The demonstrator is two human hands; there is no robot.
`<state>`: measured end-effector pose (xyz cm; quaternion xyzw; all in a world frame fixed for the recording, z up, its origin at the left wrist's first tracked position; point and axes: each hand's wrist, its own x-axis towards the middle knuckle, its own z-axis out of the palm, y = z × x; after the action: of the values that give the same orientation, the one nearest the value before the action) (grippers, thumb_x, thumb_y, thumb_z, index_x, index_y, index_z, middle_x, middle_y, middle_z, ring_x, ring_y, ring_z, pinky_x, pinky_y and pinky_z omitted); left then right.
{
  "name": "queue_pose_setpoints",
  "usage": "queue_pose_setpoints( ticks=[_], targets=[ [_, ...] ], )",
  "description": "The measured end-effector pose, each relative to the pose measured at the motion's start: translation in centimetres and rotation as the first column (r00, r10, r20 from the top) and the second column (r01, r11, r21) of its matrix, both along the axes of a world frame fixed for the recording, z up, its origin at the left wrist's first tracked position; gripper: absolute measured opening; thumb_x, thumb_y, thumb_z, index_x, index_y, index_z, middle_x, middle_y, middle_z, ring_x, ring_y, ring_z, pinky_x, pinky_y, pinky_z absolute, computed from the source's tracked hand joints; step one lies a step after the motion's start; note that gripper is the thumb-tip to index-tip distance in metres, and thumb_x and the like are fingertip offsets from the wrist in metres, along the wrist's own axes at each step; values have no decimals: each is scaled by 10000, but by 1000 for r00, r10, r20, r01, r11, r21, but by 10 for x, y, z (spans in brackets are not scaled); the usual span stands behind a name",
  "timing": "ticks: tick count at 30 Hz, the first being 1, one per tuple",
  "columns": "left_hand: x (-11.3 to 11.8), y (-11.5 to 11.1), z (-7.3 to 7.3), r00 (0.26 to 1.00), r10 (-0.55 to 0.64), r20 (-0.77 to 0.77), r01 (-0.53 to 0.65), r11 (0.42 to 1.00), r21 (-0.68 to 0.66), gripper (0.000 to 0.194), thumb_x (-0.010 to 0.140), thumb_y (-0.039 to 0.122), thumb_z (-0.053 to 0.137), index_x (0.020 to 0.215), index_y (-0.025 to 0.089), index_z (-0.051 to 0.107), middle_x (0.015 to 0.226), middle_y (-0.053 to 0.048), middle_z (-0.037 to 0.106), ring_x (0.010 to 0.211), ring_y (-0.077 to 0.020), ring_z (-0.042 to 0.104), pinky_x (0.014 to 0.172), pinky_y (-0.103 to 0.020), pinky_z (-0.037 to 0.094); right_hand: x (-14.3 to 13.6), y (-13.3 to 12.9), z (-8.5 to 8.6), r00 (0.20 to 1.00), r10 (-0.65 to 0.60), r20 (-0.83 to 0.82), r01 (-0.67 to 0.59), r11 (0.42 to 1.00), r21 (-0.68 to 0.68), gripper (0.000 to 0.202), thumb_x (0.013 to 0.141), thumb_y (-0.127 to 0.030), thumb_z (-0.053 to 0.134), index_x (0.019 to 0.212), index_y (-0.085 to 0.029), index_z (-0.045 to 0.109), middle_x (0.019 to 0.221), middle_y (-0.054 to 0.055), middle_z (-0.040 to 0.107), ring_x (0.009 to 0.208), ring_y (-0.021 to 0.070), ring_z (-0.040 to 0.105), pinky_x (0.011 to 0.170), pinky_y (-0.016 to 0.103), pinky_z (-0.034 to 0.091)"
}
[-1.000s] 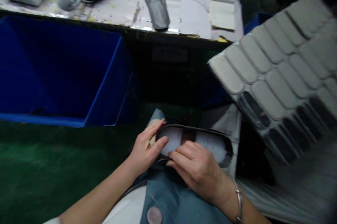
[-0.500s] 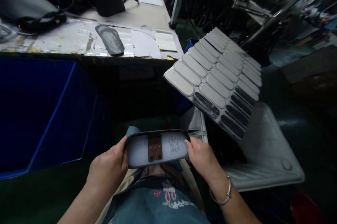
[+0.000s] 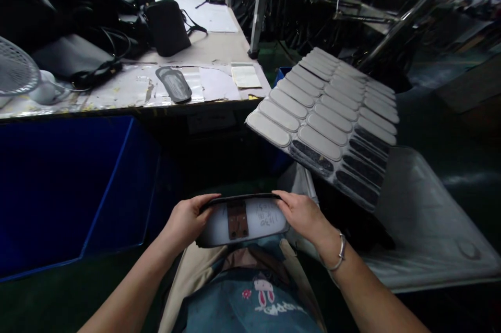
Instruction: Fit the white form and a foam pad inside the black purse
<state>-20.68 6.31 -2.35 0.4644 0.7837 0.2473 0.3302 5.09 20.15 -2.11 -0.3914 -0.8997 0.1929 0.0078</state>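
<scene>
Where brown hinge (image 3: 238, 219) shows — both hands (image 3: 192, 218) part-closed w/ dark-rimmed oval panel (image 3: 262, 218) btwn, gripped at ends.

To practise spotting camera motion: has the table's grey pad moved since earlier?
No: the grey pad still lies left of the notepad, near the edge of the table.

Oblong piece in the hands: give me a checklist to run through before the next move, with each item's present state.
1. Left hand holds one end of the oblong piece: ok.
2. Right hand holds the other end: ok.
3. Brown metal bracket faces the camera: ok.
4. Underside of the piece free of damage: cannot tell, it is hidden.
5. Marking beside the bracket fully readable: not ok, strokes show but are too blurred.
6. All ovals on the slanted board pale: not ok, several are dark.
</scene>
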Motion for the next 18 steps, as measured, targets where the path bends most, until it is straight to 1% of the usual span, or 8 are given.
queue_pose_setpoints(
  ticks=[2, 5, 7, 9, 11, 14, 16, 18],
  targets=[
    [2, 4, -7, 998, 19, 59, -22, 998, 52, 323, 818, 363, 508, 1031, 229, 710, 1018, -23, 730, 969, -222, 671, 870, -325, 526, 0, 2, -5, 1000, 21, -20, -21, 1000, -5, 295, 915, -201, 442, 1132, -201, 642, 1023, 63, 720, 942, 207, 681, 857, 321, 522],
    [7, 1, -13, 995, 43, 92, -57, 986, 154, 291, 823, 333, 509, 986, 216, 720, 989, -28, 734, 946, -210, 675, 853, -317, 533, 3, 4, -13, 998, 49, -49, -50, 999, -12, 309, 905, -162, 433, 1131, -171, 642, 1036, 79, 716, 938, 203, 681, 875, 323, 521],
    [9, -2, -13, 995, 45, 87, -61, 979, 192, 275, 837, 333, 511, 970, 216, 721, 953, -24, 737, 910, -200, 680, 813, -296, 539, 6, 4, -16, 996, 67, -63, -69, 997, -21, 321, 904, -152, 427, 1149, -154, 634, 1049, 86, 712, 947, 194, 678, 889, 311, 517],
    [8, -3, -10, 998, 30, 60, -40, 982, 186, 265, 853, 336, 508, 956, 219, 724, 902, -14, 740, 855, -188, 687, 761, -271, 542, 8, 4, -17, 995, 76, -70, -79, 996, -31, 329, 904, -145, 424, 1161, -144, 629, 1054, 89, 709, 959, 191, 672, 902, 309, 513],
    [6, 0, -5, 1000, -18, -2, 18, 990, 142, 255, 859, 334, 517, 968, 225, 721, 894, -10, 742, 832, -185, 693, 731, -261, 541, 8, 4, -13, 995, 76, -64, -79, 996, -32, 332, 913, -161, 422, 1181, -150, 619, 1048, 87, 707, 950, 193, 671, 893, 321, 518],
    [3, 11, 3, 971, -145, -191, 163, 983, 86, 285, 836, 322, 578, 1085, 235, 686, 967, -29, 739, 858, -205, 697, 725, -280, 545, 4, 7, -4, 993, 106, -58, -106, 994, 10, 376, 924, -275, 468, 1281, -187, 547, 1055, 76, 690, 933, 199, 659, 842, 338, 537],
    [4, 20, 6, 919, -235, -318, 276, 957, 88, 311, 833, 324, 601, 1122, 234, 669, 949, -41, 740, 838, -210, 700, 697, -286, 549, -1, 11, 1, 985, 148, -87, -145, 989, 41, 412, 907, -336, 513, 1299, -211, 529, 1076, 67, 675, 934, 194, 647, 820, 330, 541],
    [6, 28, 7, 866, -309, -394, 388, 912, 136, 256, 857, 305, 577, 1071, 223, 691, 920, -44, 740, 836, -200, 698, 703, -279, 553, -6, 16, 0, 970, 197, -144, -190, 980, 60, 335, 897, -294, 532, 1215, -210, 599, 1072, 59, 675, 934, 182, 638, 819, 312, 534]
  ],
)
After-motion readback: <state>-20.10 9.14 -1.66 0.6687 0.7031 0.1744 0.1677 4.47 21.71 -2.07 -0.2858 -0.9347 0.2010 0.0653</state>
